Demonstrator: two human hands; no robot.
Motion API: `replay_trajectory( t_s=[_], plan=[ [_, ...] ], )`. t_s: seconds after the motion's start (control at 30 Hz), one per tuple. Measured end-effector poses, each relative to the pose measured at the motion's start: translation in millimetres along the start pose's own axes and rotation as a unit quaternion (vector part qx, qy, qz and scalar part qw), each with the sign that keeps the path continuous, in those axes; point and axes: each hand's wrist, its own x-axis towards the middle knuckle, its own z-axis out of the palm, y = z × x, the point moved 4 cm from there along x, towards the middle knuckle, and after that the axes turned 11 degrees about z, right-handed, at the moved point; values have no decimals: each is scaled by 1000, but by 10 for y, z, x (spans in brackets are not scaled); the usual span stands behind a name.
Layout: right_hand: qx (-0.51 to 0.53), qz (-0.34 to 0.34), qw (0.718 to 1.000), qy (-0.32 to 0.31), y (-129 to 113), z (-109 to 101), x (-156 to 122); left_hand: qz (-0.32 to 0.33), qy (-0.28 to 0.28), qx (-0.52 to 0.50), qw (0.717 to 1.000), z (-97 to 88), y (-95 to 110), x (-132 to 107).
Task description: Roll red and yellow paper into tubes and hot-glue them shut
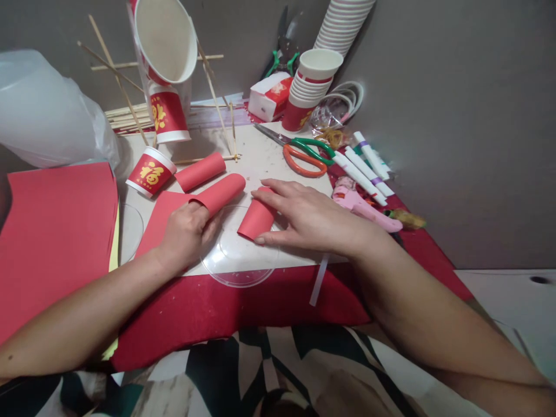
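Note:
My left hand (186, 231) is closed on a red paper tube (223, 194), with some fingers hidden inside its near end. My right hand (299, 217) spans another red paper tube (257, 219), thumb at the lower end and fingers over the top, gripping it just above the table. Behind my left hand lies a third red paper tube (202, 172). A flat piece of red paper (161, 217) is partly under my left hand. Beneath both hands sits a clear round plastic lid (238, 269).
Scissors (299, 147), white sticks (362, 174) and a pink glue gun (365, 205) lie to the right. Stacked paper cups (310, 87) stand behind. A stick frame with a cup (169, 113) rises at the back left, near a tilted cup (150, 172). Red sheets (56, 243) lie left.

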Motion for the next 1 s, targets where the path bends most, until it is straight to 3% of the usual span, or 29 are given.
replay_trajectory(
  t_s=[0.23,0.33,0.47,0.73,1.0],
  plan=[
    [69,-41,995,51,186,-111,-20,22,8,-13,1000,-14,13,2],
    [125,-51,984,113,299,-183,-6,36,3,-4,999,-24,27,8],
    [172,-15,965,198,322,-234,22,69,2,23,997,-54,73,29],
    [161,-123,965,165,50,-132,48,107,-58,53,991,-29,161,56],
    [145,-108,970,164,63,-117,40,88,-166,56,981,54,215,52]
  ],
)
